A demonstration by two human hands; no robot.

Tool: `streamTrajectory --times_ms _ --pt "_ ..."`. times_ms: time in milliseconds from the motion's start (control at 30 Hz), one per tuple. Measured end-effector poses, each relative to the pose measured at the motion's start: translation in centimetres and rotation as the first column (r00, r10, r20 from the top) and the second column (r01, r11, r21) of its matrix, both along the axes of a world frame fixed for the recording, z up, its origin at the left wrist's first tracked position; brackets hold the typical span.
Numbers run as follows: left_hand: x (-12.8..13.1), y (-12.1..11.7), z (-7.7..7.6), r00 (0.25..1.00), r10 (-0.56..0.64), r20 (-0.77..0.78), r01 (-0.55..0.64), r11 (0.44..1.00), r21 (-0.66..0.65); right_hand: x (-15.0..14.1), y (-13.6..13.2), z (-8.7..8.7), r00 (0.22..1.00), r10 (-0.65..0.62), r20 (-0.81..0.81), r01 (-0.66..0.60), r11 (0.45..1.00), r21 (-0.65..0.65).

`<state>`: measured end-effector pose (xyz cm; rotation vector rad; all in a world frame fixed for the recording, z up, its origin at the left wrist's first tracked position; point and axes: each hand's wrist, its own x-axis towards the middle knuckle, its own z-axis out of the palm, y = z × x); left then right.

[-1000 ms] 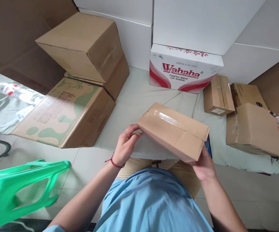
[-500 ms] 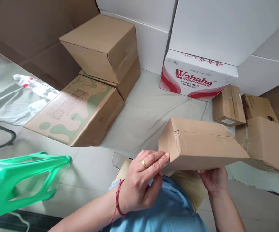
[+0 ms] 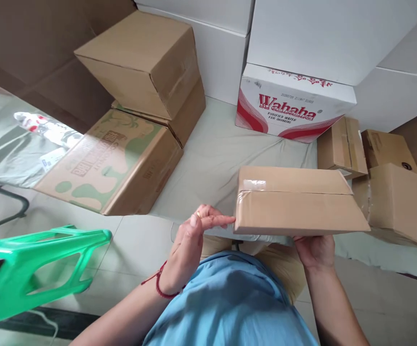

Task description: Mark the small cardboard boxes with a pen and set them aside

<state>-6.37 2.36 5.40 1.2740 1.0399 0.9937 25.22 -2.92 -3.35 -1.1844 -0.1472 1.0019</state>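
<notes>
Box [image 3: 298, 209] is held up on the near side of the white water carton [image 3: 295, 105] in the head view. Right hand [image 3: 315, 251] is tucked underneath, probably taking the weight, though I can't tell how those fingers curl. Left hand [image 3: 186, 250] isn't gripping, fingers loosely open, one tip right at the near left corner, maybe just steadying it.
</notes>
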Motion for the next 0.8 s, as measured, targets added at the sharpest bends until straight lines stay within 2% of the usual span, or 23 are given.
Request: streamTrajectory --times_ms 67,167,333,400,467,633,733,800 --pt "0.2 0.1 -0.1 1.000 0.003 -0.017 -0.002 0.997 0.081 0.2 0.0 -0.3 0.995 0.072 -0.067 -0.072 0.997 0.009" --pt "0.6 0.4 0.0 0.998 -0.055 0.005 0.054 0.989 0.140 0.3 0.0 -0.5 0.981 0.124 -0.149 -0.125 0.992 0.005" --pt "1.3 0.6 0.9 0.924 -0.332 0.192 0.315 0.942 0.115 -0.4 0.1 0.9 0.981 0.090 -0.170 -0.099 0.994 -0.047" --pt "1.4 0.4 1.1 0.911 -0.368 0.185 0.353 0.929 0.107 -0.7 0.1 1.7 0.988 0.066 -0.138 -0.074 0.996 -0.058" --pt "1.4 0.3 1.0 0.922 -0.332 0.198 0.325 0.943 0.070 -1.0 0.1 2.3 0.996 0.029 -0.088 -0.034 0.998 -0.053" --pt "1.1 0.5 0.2 0.938 -0.146 0.315 0.178 0.981 -0.075 -1.3 0.4 2.6 0.999 -0.028 -0.020 0.028 1.000 0.001" --pt "1.1 1.1 0.2 0.959 -0.099 0.266 0.149 0.973 -0.174 -1.6 0.7 2.4 0.998 -0.062 -0.008 0.062 0.998 -0.020" --pt "1.0 1.6 0.1 0.973 -0.047 0.227 0.102 0.966 -0.237 -1.8 0.6 2.5 0.999 -0.036 0.004 0.036 0.999 -0.023"
